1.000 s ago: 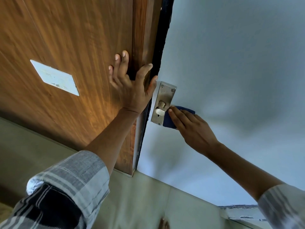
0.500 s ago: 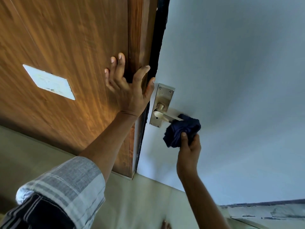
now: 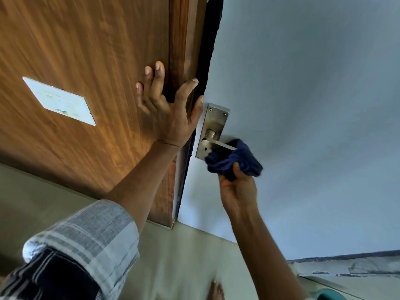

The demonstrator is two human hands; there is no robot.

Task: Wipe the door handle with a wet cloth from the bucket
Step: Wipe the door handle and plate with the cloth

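Note:
A steel lever door handle sits on a steel backplate on the pale blue-grey door. My right hand grips a bunched dark blue cloth from below and presses it against the outer end of the lever, hiding its tip. My left hand lies flat with fingers spread on the brown wooden panel and the door's edge, just left of the backplate. A teal rim at the bottom right corner may be the bucket; most of it is out of frame.
A white rectangular plate is fixed on the wooden panel at left. The floor is pale tile, and a bare foot shows at the bottom edge. A worn threshold runs along the lower right.
My right hand dropped from flat against the door beside the backplate to below the lever, bunching the cloth around the lever's end. My left hand stayed on the wood.

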